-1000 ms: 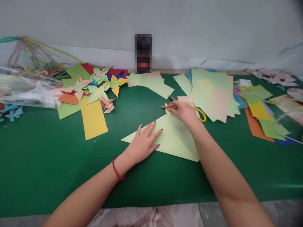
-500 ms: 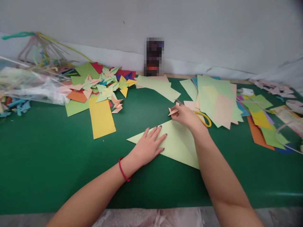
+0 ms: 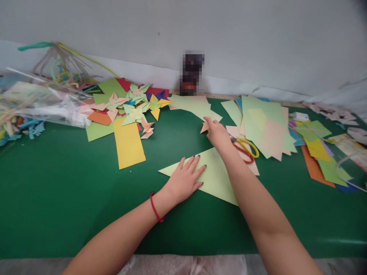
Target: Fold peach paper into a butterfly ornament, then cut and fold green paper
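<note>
My left hand [image 3: 185, 179] lies flat with its fingers spread on a pale green sheet [image 3: 219, 181], which comes to a sharp point on its left. My right hand [image 3: 217, 133] reaches over the far edge of that sheet. Its fingers are closed on a small peach folded paper piece [image 3: 204, 127], partly hidden by them. Scissors [image 3: 249, 147] with yellow and red handles rest to the right of my right forearm, on a peach paper sheet [image 3: 254, 167].
Folded paper stars [image 3: 134, 112] and a yellow sheet [image 3: 130, 143] lie at left, beside a clear plastic bag [image 3: 57, 110]. Stacked pale green and peach sheets [image 3: 263, 126] lie at right, coloured papers [image 3: 321, 152] beyond. A blurred-out upright object [image 3: 191, 72] leans on the wall.
My right hand has moved left and farther away with the peach folded piece, uncovering more of the scissors. My left hand stays on the green sheet. The view has shifted slightly.
</note>
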Tool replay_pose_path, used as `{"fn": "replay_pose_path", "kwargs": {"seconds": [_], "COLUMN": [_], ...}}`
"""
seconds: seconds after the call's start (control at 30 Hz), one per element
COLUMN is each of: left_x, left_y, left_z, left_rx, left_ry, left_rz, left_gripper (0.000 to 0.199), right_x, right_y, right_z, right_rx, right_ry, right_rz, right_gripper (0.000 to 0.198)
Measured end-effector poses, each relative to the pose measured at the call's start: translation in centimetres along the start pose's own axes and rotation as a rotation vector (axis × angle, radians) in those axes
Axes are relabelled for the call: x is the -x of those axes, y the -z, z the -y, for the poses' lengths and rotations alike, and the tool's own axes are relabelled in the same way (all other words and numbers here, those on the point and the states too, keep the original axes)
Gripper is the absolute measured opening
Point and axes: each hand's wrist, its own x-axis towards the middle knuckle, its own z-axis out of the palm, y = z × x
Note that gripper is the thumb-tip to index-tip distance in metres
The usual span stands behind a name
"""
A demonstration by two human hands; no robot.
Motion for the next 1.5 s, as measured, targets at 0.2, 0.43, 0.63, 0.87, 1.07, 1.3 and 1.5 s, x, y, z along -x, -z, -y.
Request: {"fn": "replay_pose_path", "kwargs": {"seconds": [0.2,0.43,0.63,0.87,1.07,1.3,1.5], "left_x": [0.1,0.2,0.2,0.2,0.1,0.0,0.0], "left_y": [-0.3,-0.5,-0.5,-0.5,-0.2,0.1,0.2], "left_z": [0.2,0.0,0.0,-0.1,0.0,0.0,0.3], "left_rx": [0.038,0.1,0.099,0.094,0.086,0.076,0.084], "left_ry": [0.006,0.021,0.022,0.026,0.026,0.027,0.004], "left_rz": [0.004,-0.005,0.008,0.02,0.047,0.068,0.065], "left_gripper": [0.053,0.065,0.067,0.067,0.068,0.066,0.067], "right_x": [0.1,6.4,8.9,8.9,9.3,9.4,9.6], "right_y": [-0.1,0.0,-1.7,-0.3,0.1,-0.2,1.0], "right_z": [0.6,1.6,-1.0,-2.3,-2.2,-2.4,-2.7], "right_rx": [-0.245,-0.298,-0.442,-0.439,-0.448,-0.523,-0.556], "right_ry": [0.136,0.179,0.106,0.073,-0.086,-0.141,-0.126], "right_rz": [-0.252,-0.321,-0.239,-0.253,-0.099,0.05,0.149], "right_gripper": [0.062,0.044,0.036,0.019,0.011,0.011,0.01]}}
